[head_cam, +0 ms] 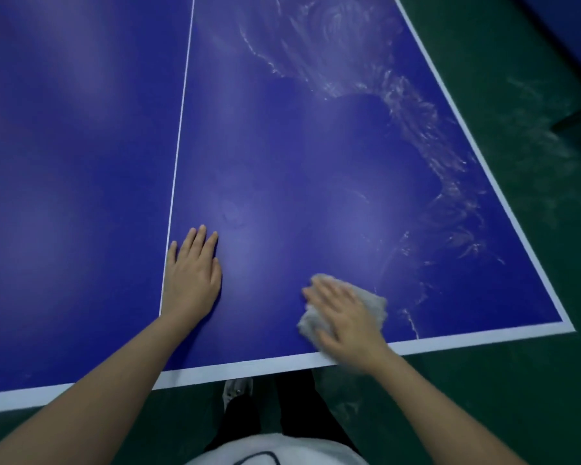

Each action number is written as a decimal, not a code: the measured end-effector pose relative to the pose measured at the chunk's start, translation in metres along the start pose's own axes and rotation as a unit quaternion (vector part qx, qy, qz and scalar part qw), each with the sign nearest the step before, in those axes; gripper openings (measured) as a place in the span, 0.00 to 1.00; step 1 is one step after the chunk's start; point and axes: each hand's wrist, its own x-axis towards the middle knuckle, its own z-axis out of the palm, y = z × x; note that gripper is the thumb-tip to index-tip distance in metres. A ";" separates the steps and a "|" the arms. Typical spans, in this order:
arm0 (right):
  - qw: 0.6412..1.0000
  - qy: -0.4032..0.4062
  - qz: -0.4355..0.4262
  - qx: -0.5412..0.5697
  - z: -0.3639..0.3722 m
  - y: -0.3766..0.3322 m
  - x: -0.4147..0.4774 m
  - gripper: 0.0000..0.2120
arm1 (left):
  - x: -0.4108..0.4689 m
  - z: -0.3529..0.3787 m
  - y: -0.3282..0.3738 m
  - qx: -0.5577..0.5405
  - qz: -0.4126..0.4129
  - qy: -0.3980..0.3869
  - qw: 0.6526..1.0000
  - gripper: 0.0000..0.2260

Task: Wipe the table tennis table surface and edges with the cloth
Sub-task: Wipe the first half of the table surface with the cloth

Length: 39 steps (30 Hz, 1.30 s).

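Cloth (pixel 373 305) under right hand (pixel 344 322), fingers (pixel 322 295) straight, left hand (pixel 193 281) flat on table (pixel 282 146), fingers straight

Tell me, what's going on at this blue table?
A person is cleaning a table tennis table. The right hand, blurred with motion, presses a pale cloth flat on the surface close to the near white edge. The left hand rests flat on the table, just right of the white centre line. Whitish smear marks run along the right side of the table, from beside the cloth toward the far end.
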 end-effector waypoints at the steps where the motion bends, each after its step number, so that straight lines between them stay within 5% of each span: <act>1: 0.996 0.031 0.081 0.005 -0.004 0.018 -0.008 0.27 | 0.001 0.000 0.001 0.004 -0.001 -0.003 1.000 0.21; 5: 0.929 0.100 0.356 -0.004 -0.018 0.076 -0.030 0.27 | 0.002 -0.001 0.005 0.018 -0.002 -0.009 1.000 0.21; 9: 0.866 0.139 0.481 0.012 -0.014 0.059 -0.018 0.28 | 0.002 0.000 0.005 0.027 0.000 -0.014 1.000 0.21; 11: 0.883 0.143 0.447 -0.009 -0.005 0.026 -0.003 0.28 | 0.002 0.000 0.005 0.025 0.000 -0.011 1.000 0.21; 15: 0.978 0.063 0.198 -0.026 0.012 -0.029 0.027 0.29 | 0.001 -0.001 0.006 0.022 -0.001 -0.009 1.000 0.21; 18: 0.998 0.020 0.060 -0.013 0.001 -0.013 0.032 0.29 | 0.001 -0.003 0.006 0.025 0.000 -0.013 1.000 0.21; 20: 0.999 0.017 0.040 0.007 -0.014 0.019 0.031 0.29 | 0.001 -0.005 0.007 0.023 0.000 -0.017 1.000 0.21; 23: 0.970 0.105 0.218 0.004 -0.032 0.084 0.024 0.27 | 0.001 -0.007 0.009 0.022 -0.004 -0.011 1.000 0.22; 26: 0.870 0.155 0.467 0.010 -0.041 0.124 0.018 0.27 | 0.003 -0.007 0.010 0.025 -0.010 -0.009 1.000 0.25; 28: 0.831 0.173 0.529 0.011 -0.040 0.120 0.031 0.27 | 0.004 -0.006 0.011 0.027 -0.013 -0.007 1.000 0.25; 30: 0.871 0.174 0.459 -0.015 -0.035 0.099 0.055 0.27 | 0.004 -0.003 0.011 0.030 -0.016 -0.002 0.999 0.25; 34: 0.993 0.067 0.093 -0.022 -0.024 0.046 0.104 0.29 | 0.007 -0.001 0.025 0.004 -0.063 0.028 0.998 0.23; 37: 0.997 0.008 -0.073 -0.033 -0.029 0.057 0.123 0.29 | 0.015 0.007 0.071 -0.019 -0.068 0.056 0.996 0.21; 39: 0.997 0.010 -0.068 -0.017 -0.042 0.091 0.139 0.29 | 0.024 0.017 0.111 -0.026 -0.040 0.047 0.998 0.23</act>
